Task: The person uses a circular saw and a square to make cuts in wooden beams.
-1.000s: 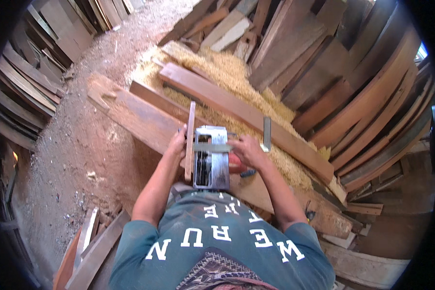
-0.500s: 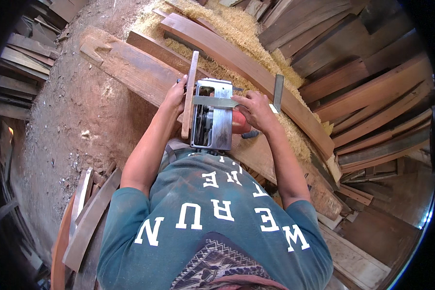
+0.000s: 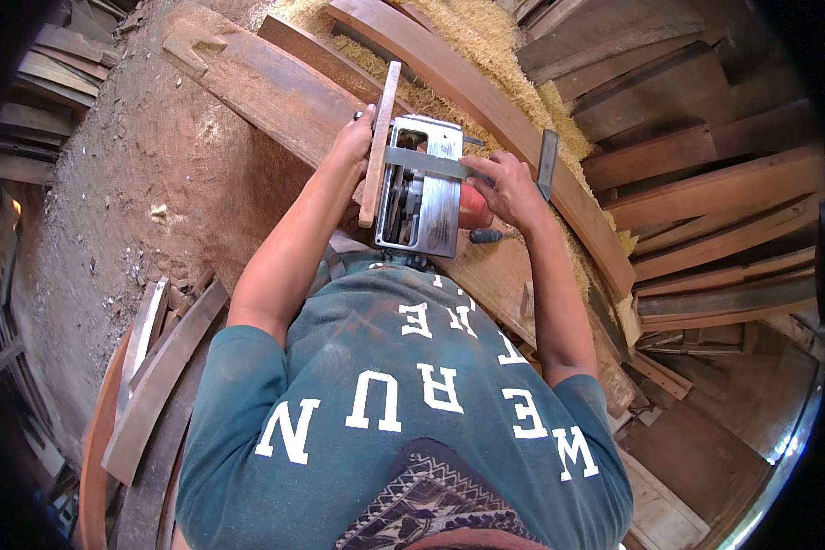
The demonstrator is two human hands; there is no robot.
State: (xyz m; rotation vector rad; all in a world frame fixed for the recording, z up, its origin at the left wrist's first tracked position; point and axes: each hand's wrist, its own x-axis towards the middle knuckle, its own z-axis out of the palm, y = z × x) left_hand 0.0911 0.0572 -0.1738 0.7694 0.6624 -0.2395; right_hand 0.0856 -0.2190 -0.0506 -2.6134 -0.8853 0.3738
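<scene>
Plainly, one power tool [image 3: 443,215], one wooden bar [image 3: 381,147], one metal strip [image 3: 424,162]

My left hand [image 3: 353,145] holds the bar; my right hand [image 3: 511,189] touches the strip's end, pinched or not I cannot tell. Between both hands sits the tool. Beyond them lies one long beam [image 3: 458,73].

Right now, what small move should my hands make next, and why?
Perhaps nudge the flat grey metal strip gently with the right hand: that hand is at the strip's right end, while the left hand holds the long, narrow wooden bar at the other end. The strip crosses the silver rectangular metal plate.
</scene>
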